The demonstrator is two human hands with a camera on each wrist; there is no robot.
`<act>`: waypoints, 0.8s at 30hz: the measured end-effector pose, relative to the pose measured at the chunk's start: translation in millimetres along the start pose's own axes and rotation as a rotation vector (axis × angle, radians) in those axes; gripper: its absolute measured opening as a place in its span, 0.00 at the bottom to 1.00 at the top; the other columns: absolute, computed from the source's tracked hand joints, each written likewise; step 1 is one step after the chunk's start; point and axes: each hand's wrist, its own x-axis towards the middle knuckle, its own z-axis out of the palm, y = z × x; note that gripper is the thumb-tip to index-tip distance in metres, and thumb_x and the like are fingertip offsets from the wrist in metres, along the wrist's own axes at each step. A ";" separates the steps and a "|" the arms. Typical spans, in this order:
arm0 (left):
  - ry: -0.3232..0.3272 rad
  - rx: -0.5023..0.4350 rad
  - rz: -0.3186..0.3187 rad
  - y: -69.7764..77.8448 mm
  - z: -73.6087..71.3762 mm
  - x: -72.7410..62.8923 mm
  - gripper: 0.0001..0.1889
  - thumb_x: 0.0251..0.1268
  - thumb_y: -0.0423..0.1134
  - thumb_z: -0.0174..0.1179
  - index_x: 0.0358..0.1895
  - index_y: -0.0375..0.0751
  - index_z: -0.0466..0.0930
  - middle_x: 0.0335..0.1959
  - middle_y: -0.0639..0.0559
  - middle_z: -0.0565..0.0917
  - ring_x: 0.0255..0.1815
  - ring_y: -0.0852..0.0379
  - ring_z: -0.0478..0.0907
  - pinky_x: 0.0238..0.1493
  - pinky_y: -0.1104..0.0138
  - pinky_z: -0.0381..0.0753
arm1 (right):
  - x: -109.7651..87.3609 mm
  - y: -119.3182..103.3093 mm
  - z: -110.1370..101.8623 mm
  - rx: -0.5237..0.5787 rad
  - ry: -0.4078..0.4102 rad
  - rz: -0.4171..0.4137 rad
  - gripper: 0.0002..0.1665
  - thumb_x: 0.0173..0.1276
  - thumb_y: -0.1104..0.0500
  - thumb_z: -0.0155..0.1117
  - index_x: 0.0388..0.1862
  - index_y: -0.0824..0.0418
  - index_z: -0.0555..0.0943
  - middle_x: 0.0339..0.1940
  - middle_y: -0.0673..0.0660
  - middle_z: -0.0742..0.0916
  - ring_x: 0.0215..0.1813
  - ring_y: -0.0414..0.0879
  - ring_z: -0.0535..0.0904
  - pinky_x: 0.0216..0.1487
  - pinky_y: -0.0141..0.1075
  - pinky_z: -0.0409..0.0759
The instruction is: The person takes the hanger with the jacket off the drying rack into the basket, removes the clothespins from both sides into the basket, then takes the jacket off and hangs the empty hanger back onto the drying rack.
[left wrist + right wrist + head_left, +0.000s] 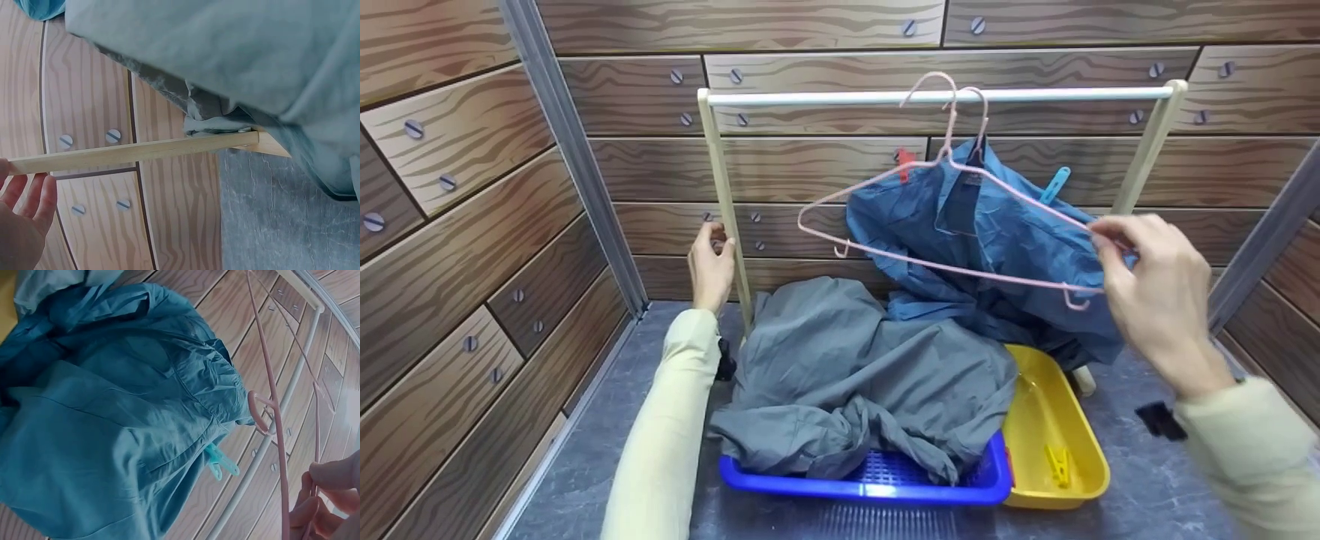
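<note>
The right hand (1156, 274) pinches a thin pink triangular hanger (283, 472), plastic by its look, at its right corner.
Its hooked top stands at the round white rail (810, 98); whether it sits over it cannot be told. The left hand (711, 266) pinches the slim pale wooden post (140, 151) under the rail's left end. A crumpled blue fabric garment (1012, 232) hangs just behind the hanger. Probably it is best to steady the post and move the hanger gently, so it does not catch the garment.
</note>
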 end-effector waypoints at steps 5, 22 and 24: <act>0.003 0.014 -0.009 -0.6 0.9 -0.9 0.10 0.67 0.25 0.57 0.50 0.31 0.76 0.44 0.40 0.81 0.42 0.48 0.78 0.47 0.60 0.74 | 21.2 -4.1 13.7 0.000 -0.029 0.004 0.05 0.67 0.66 0.65 0.40 0.63 0.86 0.35 0.59 0.85 0.38 0.51 0.77 0.41 0.38 0.65; 0.001 0.030 -0.002 -0.3 1.6 -0.7 0.11 0.64 0.21 0.57 0.49 0.31 0.76 0.42 0.38 0.81 0.42 0.47 0.78 0.47 0.59 0.74 | 54.1 -17.4 60.6 0.017 -0.129 -0.042 0.06 0.67 0.69 0.62 0.40 0.65 0.85 0.37 0.63 0.85 0.39 0.61 0.76 0.41 0.53 0.70; 0.000 0.035 0.003 0.5 2.0 -0.1 0.12 0.64 0.20 0.57 0.49 0.31 0.75 0.42 0.38 0.81 0.42 0.47 0.78 0.47 0.59 0.74 | 52.2 -17.2 65.2 0.023 -0.144 -0.042 0.06 0.67 0.70 0.62 0.39 0.66 0.85 0.37 0.63 0.85 0.40 0.60 0.77 0.42 0.52 0.70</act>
